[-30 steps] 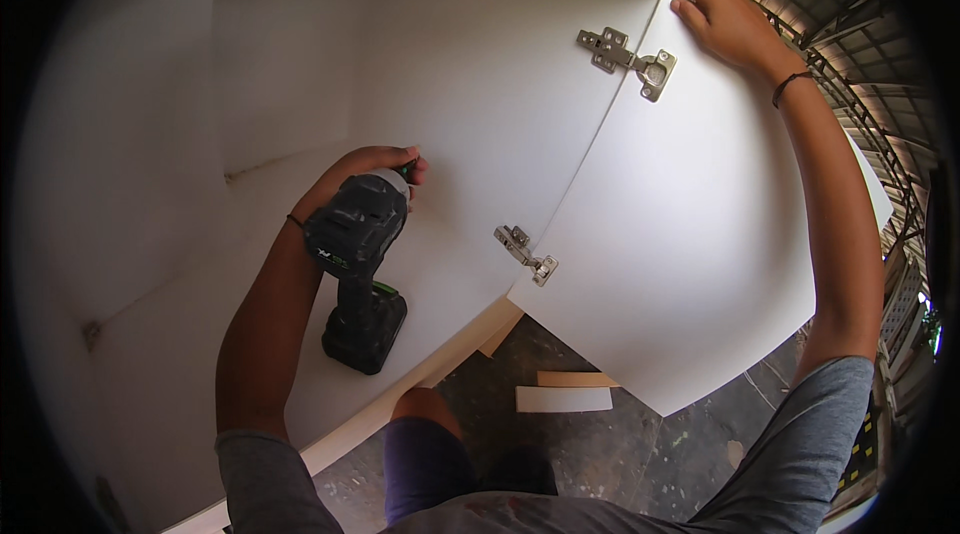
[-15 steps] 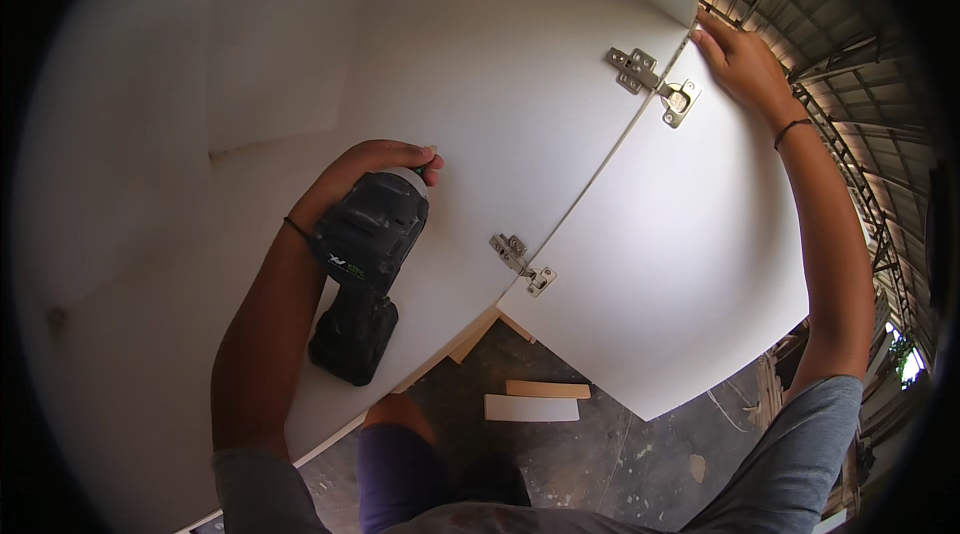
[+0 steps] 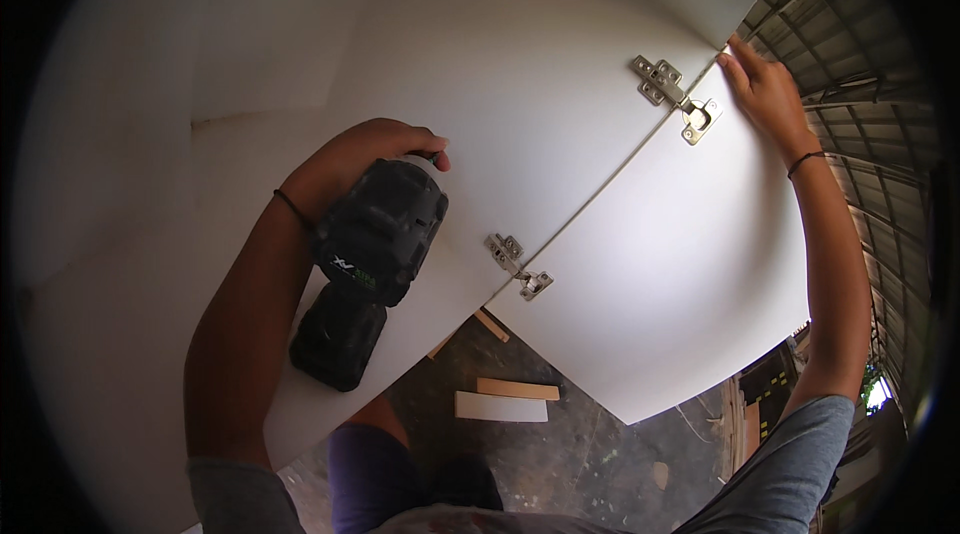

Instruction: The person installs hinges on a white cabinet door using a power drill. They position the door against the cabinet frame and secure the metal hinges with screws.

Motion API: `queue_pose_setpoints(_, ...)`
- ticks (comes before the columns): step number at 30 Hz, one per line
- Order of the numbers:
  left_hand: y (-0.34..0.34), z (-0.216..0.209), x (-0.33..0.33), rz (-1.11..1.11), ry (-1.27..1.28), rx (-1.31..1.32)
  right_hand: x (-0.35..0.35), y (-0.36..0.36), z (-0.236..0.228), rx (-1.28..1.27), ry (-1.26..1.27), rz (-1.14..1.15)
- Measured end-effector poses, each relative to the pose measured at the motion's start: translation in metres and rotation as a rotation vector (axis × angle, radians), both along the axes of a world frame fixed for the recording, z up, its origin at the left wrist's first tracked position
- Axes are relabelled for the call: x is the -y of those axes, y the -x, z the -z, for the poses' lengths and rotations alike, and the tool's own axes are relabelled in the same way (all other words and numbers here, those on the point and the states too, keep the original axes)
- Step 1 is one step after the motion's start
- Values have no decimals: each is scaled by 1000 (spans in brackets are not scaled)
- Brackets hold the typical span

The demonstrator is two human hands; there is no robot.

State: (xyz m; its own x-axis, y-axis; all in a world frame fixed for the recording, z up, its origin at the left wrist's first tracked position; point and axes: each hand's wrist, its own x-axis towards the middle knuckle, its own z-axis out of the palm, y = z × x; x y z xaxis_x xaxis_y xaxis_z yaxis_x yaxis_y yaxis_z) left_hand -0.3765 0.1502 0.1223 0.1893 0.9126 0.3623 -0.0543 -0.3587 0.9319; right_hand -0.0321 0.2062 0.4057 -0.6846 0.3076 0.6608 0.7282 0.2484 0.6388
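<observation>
White door [image 3: 650,284]: upper hinge [image 3: 657,81] and lower hinge [image 3: 505,252] span the seam along its left edge to the cabinet panel [image 3: 520,114]. Right hand [image 3: 770,99] clamped on door's top corner, thumb on face. Black power drill [image 3: 385,229] left of door, apart from it; left hand [image 3: 375,146] closed round drill's front end. White strip [image 3: 500,408] on floor [image 3: 600,464], left of door's lowest corner.

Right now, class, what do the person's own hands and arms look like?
The left hand and right hand wear no gloves. Each arm has a thin, dark band: left wristband, right wristband. The left sleeve and right sleeve are short and grey.
</observation>
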Motion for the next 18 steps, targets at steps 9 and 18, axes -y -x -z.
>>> queue_pose_setpoints(9,-12,-4,0,-49,90,13,1,4,0,-6,56,42)
queue_pose_setpoints(18,-9,9,-5,-25,-81,17,-6,-1,-1,-39,91,58)
